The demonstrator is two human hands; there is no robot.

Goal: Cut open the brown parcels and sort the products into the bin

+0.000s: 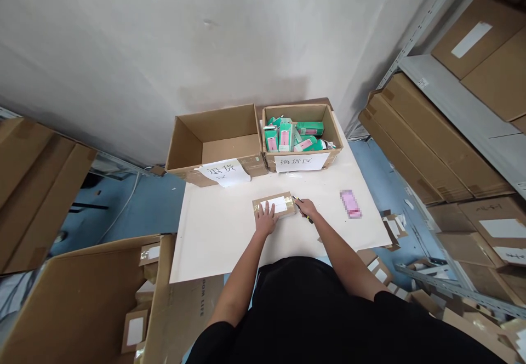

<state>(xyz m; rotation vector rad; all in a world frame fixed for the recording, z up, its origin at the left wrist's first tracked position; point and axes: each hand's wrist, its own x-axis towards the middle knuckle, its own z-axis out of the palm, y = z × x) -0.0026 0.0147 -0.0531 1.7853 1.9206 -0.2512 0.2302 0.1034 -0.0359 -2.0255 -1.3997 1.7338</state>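
Here we are at the desk (213,232), and the taped cardboard parcel (276,198) lies right under the left hand (266,220), those fingers spread and laid over its near edge, reaching onto the white label (281,204). Now the right hand (306,208): its fingers are wrapped around a black-and-yellow box cutter (309,219), the butt showing on the near side of the fist, the tip out beyond the fingers on the parcel side. And here's the relation that counts: the parcel lies to the left of the right-hand fingers, its long axis running left to right, slightly slanted, so its taped right-hand end faces that tip. The left hand is nearer, in contact; the right sits just off that end. Is the blade touching the tape? Too small to tell. Out to the right of the right-hand fingers, well apart, a pixelated pink item (350,204). Ahead of both sets of fingers, two open cartons with handwritten paper signs: the left carton (255,165), and the right carton (269,162) holding green-and-pink boxes (285,135).
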